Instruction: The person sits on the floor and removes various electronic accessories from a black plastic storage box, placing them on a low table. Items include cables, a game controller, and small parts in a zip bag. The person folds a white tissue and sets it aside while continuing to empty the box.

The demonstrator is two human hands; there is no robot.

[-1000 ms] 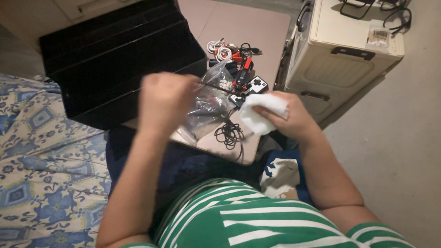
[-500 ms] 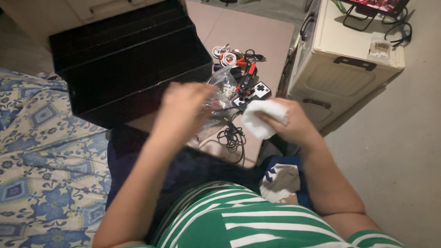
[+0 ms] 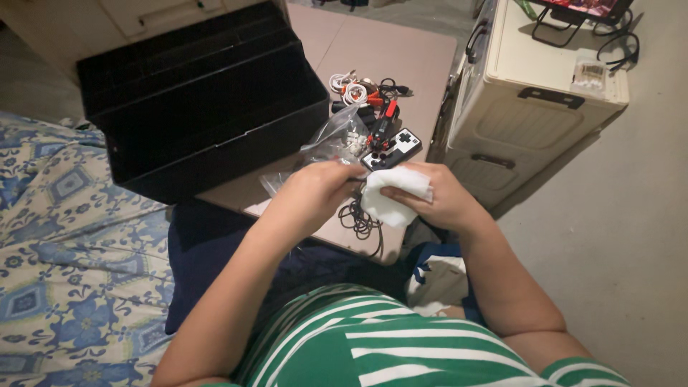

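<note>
White cloth (image 3: 393,195), crumpled and soft, sat at the centre of the frame in your right hand (image 3: 430,197), whose fingers were closed over its top. It looked light and limp, likely to fold wherever pinched, so a bunched grip across the middle seemed best. Your left hand (image 3: 315,188) was curled shut just beside it, on something small and dark that could not be made out; the two hands were almost touching. Below them a black cable (image 3: 360,217) lay coiled on the tan table (image 3: 373,50). A clear plastic bag (image 3: 337,136) and a small game controller (image 3: 393,147) lay just above your hands, and a black box (image 3: 201,93) filled the upper left.
</note>
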